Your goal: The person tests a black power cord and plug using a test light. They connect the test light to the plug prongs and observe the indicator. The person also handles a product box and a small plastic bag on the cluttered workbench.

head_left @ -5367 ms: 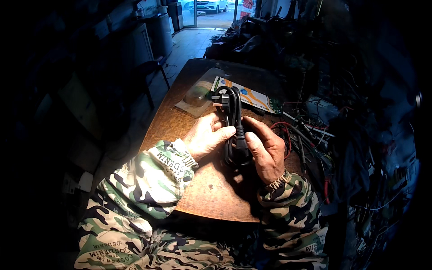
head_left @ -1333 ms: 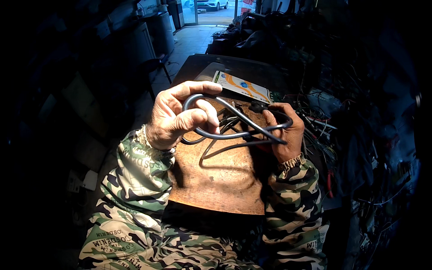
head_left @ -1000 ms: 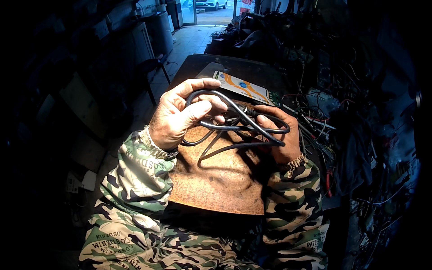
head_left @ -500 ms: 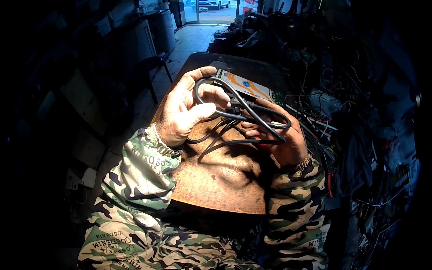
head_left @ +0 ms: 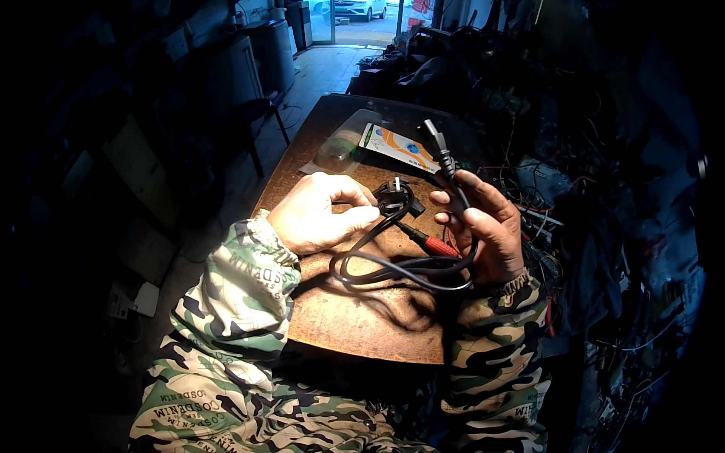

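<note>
A black power cord (head_left: 370, 278) hangs in loose loops between my two hands over the brown tabletop. My right hand (head_left: 495, 230) pinches it just below its socket connector (head_left: 434, 137), which points up and away. At the other end, the fingertips of my left hand (head_left: 317, 213) close on the cord beside a black plug (head_left: 394, 198) with metal pins. My fingers partly hide that grip. Under the loops lies a tool with a red handle (head_left: 439, 246) and a black front part; its kind is unclear.
On the brown table (head_left: 362, 332), a white and orange box (head_left: 400, 148) lies beyond my hands, next to a clear plastic container (head_left: 341, 147). Tangled wires (head_left: 529, 204) crowd the right side. A dark stool (head_left: 257, 113) stands at the left.
The bunched loops have come down and opened out. My right hand now holds the connector end raised; my left hand has lowered to the plug end. The clear container and red handle show more.
</note>
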A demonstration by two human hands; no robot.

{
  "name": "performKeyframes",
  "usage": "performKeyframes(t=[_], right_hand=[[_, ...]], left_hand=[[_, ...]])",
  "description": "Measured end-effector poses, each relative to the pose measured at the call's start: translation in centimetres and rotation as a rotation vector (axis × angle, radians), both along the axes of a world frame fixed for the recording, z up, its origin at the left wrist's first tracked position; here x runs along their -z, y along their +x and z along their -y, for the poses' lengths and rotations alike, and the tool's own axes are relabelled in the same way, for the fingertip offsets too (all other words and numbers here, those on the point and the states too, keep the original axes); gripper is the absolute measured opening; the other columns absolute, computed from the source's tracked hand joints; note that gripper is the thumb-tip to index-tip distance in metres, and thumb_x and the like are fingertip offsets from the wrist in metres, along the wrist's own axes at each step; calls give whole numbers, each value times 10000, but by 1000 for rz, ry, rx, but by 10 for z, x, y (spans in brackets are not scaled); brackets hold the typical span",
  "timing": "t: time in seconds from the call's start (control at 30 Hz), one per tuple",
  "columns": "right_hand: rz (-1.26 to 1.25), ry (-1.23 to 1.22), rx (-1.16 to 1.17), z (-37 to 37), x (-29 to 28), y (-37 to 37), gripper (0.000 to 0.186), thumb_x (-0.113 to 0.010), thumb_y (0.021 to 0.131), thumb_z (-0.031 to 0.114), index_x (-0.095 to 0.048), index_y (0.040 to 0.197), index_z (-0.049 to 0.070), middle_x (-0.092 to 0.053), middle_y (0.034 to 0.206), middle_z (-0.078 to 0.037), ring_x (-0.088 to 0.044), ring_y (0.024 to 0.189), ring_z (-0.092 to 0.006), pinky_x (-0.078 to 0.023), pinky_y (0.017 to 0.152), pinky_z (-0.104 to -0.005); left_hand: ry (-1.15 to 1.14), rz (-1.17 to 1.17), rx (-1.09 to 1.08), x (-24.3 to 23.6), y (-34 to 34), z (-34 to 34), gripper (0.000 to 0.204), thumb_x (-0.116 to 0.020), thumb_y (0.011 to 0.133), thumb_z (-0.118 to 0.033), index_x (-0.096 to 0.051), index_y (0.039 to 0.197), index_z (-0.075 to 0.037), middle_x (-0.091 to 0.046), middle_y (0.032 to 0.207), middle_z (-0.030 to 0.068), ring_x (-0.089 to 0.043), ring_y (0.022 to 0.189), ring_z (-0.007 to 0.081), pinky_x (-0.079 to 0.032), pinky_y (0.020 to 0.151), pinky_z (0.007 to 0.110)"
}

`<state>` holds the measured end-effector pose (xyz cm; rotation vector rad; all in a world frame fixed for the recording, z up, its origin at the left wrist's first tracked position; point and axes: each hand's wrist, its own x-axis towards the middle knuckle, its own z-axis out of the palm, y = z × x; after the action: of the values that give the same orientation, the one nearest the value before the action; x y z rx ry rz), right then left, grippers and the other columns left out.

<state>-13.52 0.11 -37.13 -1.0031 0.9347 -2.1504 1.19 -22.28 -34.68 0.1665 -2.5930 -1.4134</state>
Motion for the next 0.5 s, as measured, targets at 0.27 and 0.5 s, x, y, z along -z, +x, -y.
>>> performKeyframes(t=[0.27, 0.5], right_hand=[[-346, 246, -84, 19, 16, 33, 526, -646, 879, -39, -496, 1383, -41, -523, 1391, -190, -531, 1269, -235, -427, 1080, -352], [-138, 167, 335, 15, 16, 11, 331, -545, 1015, 243, -645, 1117, -56, -693, 967, -133, -672, 832, -170, -551, 758, -294]], left_hand=[[502, -338, -31, 23, -15, -17, 396, -649, 964, -257, -543, 1224, 22, -675, 1076, 136, -643, 1006, 177, -509, 933, 326], [1144, -585, 130, 16, -12, 1, 280, -465, 1045, -278, -519, 1171, -34, -635, 938, 106, -681, 854, 248, -623, 759, 402]])
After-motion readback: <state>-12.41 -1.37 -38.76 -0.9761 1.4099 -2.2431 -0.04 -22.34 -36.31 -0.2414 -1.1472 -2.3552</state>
